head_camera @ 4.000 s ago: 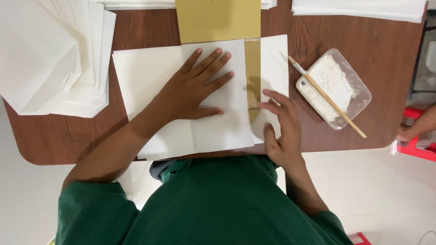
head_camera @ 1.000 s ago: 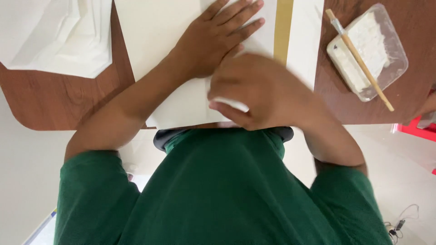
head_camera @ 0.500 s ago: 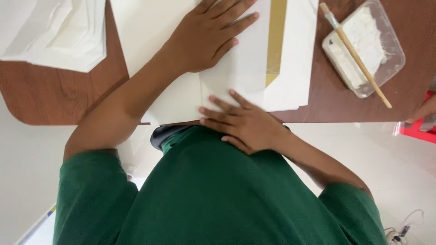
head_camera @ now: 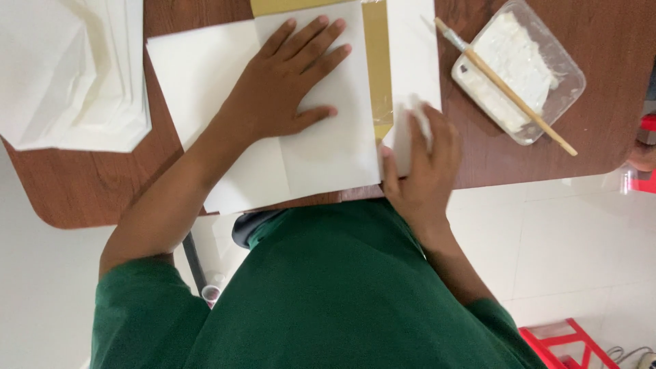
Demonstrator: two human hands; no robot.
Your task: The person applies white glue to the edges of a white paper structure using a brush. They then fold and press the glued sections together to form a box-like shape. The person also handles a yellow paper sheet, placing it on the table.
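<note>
Left hand [head_camera: 287, 85] spread flat, fingers wide, pressing white folded sheet [head_camera: 273, 116] on wooden table [head_camera: 89, 184]. Right hand [head_camera: 420, 171] open, palm down on narrow white flap [head_camera: 410, 55] beside gold strip [head_camera: 377, 65], near table's front edge. Bare wood between flap and glue tray [head_camera: 519, 68] with brush [head_camera: 506, 85]. Paper stack [head_camera: 68, 68] far left.

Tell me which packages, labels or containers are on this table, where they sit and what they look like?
Clear plastic tray: far right of the table, rectangular with rounded corners, holding white paste.
Stack of white folded paper: far left, flat.
No labels, signs or screens show.
</note>
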